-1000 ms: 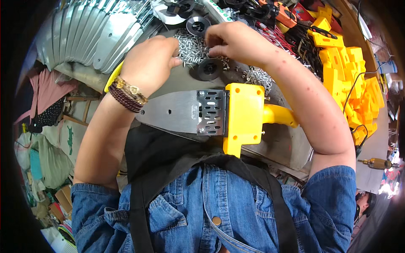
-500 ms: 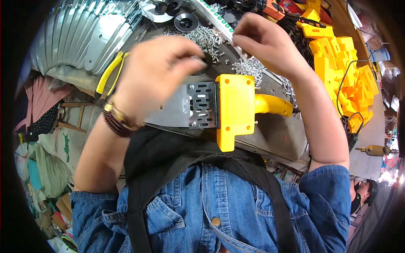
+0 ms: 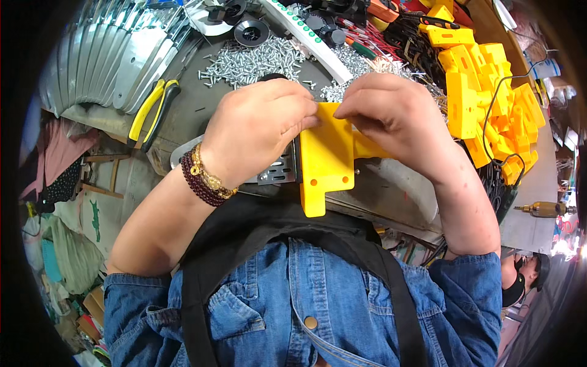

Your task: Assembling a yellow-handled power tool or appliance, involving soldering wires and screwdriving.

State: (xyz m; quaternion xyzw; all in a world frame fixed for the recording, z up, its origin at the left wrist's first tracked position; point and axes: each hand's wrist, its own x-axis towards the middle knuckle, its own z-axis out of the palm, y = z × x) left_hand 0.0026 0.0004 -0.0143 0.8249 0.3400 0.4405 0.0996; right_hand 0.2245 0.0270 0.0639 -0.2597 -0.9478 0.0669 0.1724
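A yellow plastic housing [image 3: 327, 156] with corner holes lies before me, joined on its left to a slotted metal plate [image 3: 278, 173] and a flat blade mostly hidden under my left wrist. My left hand [image 3: 260, 125] is closed in a pinch at the housing's upper left edge; what its fingers hold is hidden. At the upper right edge, my right hand [image 3: 394, 119] also has thumb and fingers pinched together, over the yellow handle it partly covers. Whatever is between those fingertips is too small to make out. A black round piece [image 3: 273, 77] shows just beyond my left hand.
Loose screws [image 3: 254, 64] lie in piles beyond my hands, near a white strip [image 3: 309, 40] with green dots. Yellow-and-black pliers [image 3: 154, 113] and stacked metal blades [image 3: 116, 61] sit left. Yellow housings [image 3: 489, 98] are heaped right, near a screwdriver-like tool [image 3: 544, 210]. Another person [image 3: 523, 275] is far right.
Both hands have come down and together onto the top of the yellow housing. My right hand has left the air above the screws; my left has moved right. The view has shifted slightly.
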